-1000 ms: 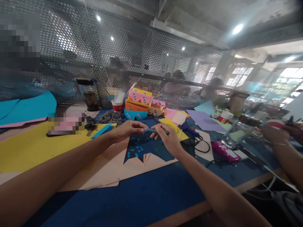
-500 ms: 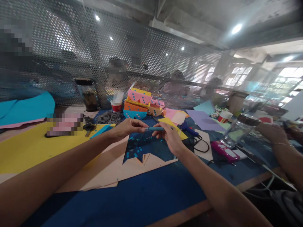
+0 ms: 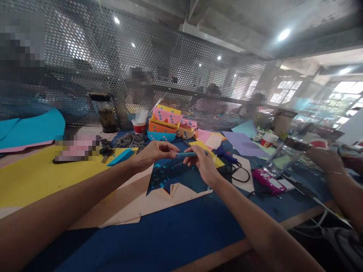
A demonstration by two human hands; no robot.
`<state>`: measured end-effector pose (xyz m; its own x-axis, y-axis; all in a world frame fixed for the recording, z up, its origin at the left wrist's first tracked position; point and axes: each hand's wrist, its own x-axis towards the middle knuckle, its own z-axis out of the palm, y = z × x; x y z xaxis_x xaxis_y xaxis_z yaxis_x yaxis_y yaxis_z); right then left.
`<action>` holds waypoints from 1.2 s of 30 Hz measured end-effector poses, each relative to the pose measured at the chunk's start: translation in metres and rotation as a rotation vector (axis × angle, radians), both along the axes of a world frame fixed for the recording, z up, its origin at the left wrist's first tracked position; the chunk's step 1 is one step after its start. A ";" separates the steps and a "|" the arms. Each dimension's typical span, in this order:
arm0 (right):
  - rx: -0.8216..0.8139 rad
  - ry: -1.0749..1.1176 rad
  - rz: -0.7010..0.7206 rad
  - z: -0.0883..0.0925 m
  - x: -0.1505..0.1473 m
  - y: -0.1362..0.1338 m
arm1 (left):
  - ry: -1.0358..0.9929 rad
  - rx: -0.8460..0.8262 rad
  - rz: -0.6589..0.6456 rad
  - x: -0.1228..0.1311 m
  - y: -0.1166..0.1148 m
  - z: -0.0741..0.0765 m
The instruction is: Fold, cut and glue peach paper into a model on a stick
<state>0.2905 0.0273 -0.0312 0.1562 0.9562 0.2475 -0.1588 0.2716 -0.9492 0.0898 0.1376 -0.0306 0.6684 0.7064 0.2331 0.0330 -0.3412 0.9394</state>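
Note:
Both my hands meet above the blue tabletop. At the tip of a slim blue pen-like object [image 3: 187, 154], my left hand [image 3: 159, 153] is closed, thumb and fingers pinched. Curled around the other end is my right hand [image 3: 202, 160]. What exactly lies at the tip is too small to make out. A thin dark point juts out below my right fingers. Small blue paper squares [image 3: 161, 185] lie scattered on the table beneath. Close to my forearms rests a cut sheet of peach paper [image 3: 124, 206], with a folded flap near its notched edge.
Folded paper pieces with blue squares [image 3: 164, 122] are stacked behind my hands. Left are yellow paper [image 3: 31, 179], a phone [image 3: 76, 149] and grey cord [image 3: 130, 140]. Right are a blue glue gun [image 3: 227, 155], a glass jar [image 3: 285, 156], a pink device [image 3: 268, 182] and another person's arm [image 3: 337, 175].
My hands hold almost the same position, the left shifted very slightly right along the pen-like object. Other things look unchanged apart from a slight shift of the view.

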 end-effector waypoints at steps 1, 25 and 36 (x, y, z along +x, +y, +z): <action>0.001 0.000 -0.010 0.001 0.000 0.000 | 0.005 0.009 0.004 0.001 -0.002 0.001; 0.034 -0.066 0.203 -0.002 0.013 0.003 | 0.354 0.316 -0.166 0.002 -0.021 0.030; -0.057 -0.158 0.002 -0.003 0.016 0.012 | 0.532 0.478 0.083 -0.030 0.017 0.019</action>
